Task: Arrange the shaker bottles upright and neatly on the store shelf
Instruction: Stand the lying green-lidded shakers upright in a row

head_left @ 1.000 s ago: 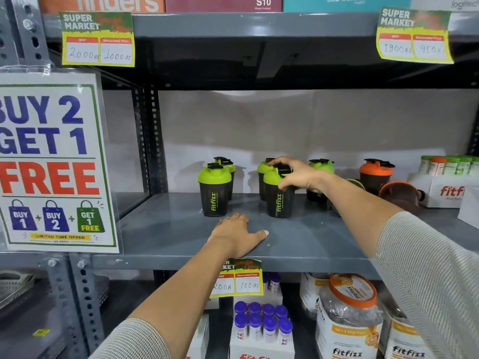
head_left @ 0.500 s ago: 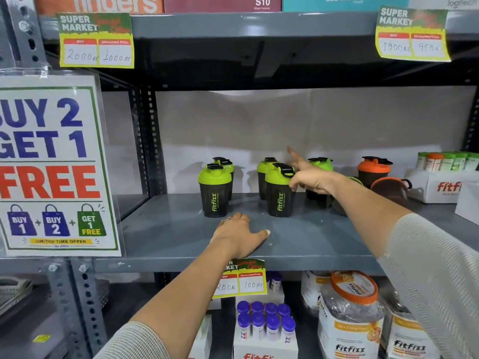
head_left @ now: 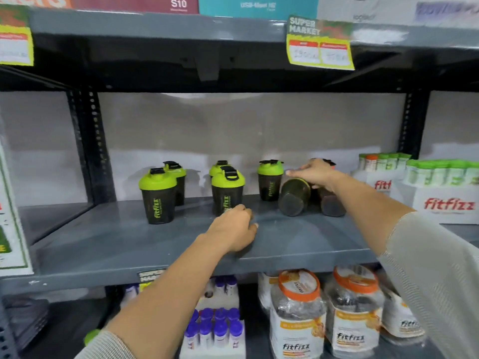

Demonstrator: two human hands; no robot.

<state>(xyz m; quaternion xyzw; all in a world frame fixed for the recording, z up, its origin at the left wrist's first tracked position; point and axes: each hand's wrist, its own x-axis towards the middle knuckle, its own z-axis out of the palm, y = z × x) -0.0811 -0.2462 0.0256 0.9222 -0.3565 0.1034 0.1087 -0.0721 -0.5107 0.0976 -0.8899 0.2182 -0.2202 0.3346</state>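
Black shaker bottles [head_left: 158, 198] with lime-green lids stand on a grey shelf [head_left: 129, 244].

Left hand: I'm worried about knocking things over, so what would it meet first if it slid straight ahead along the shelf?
Probably the green-lidded black shaker bottle standing upright just beyond the left hand; its knuckles already overlap the bottle's base, though the actual gap is unclear.

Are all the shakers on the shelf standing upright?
No, two shakers lie on their sides, bases toward the camera, under the right hand.
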